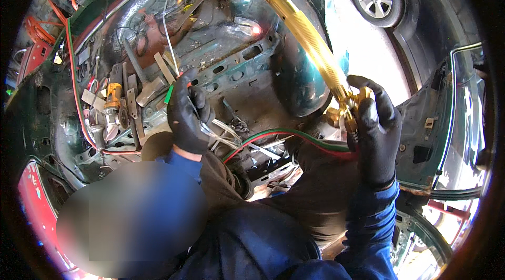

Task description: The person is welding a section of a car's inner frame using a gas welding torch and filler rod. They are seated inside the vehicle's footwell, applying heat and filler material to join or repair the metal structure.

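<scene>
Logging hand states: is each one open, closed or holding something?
Left hand: gloved, partly curled; whether it grips the thin, pale rod cannot be told.
Right hand: gloved, holding the long, ribbed, golden metal torch by its valve end.

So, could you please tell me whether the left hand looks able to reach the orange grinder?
Probably yes: the left hand is close by, and only low-lying things, such as the hammer, seem to separate it from the orange grinder.
</scene>
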Motion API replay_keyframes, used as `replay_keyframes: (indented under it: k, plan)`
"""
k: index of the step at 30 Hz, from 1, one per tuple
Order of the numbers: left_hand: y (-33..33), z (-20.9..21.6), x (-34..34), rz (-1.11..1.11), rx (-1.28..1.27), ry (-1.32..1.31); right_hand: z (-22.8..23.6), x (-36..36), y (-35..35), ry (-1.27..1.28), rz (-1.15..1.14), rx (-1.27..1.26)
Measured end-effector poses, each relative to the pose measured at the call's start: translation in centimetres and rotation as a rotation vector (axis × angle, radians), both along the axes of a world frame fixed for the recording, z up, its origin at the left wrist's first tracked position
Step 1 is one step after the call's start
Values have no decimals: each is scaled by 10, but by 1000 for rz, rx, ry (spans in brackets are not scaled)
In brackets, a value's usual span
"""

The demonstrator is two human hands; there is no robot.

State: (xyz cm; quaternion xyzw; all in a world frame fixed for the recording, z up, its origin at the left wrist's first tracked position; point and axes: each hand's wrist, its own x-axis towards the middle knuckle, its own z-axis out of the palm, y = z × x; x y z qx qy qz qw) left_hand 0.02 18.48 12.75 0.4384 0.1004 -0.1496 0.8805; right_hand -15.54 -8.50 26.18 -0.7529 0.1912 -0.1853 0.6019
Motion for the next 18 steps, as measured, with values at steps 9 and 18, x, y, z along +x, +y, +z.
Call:
replay_keyframes:
  k: [9, 18]
  plan:
    - [-12, -17, 7, 59, 163, -45, -3, 18, -3, -37, 40, 63]
    - [-23, -32, 20, 31, 287, -51, -5, 22, -12, -7, -10, 54]
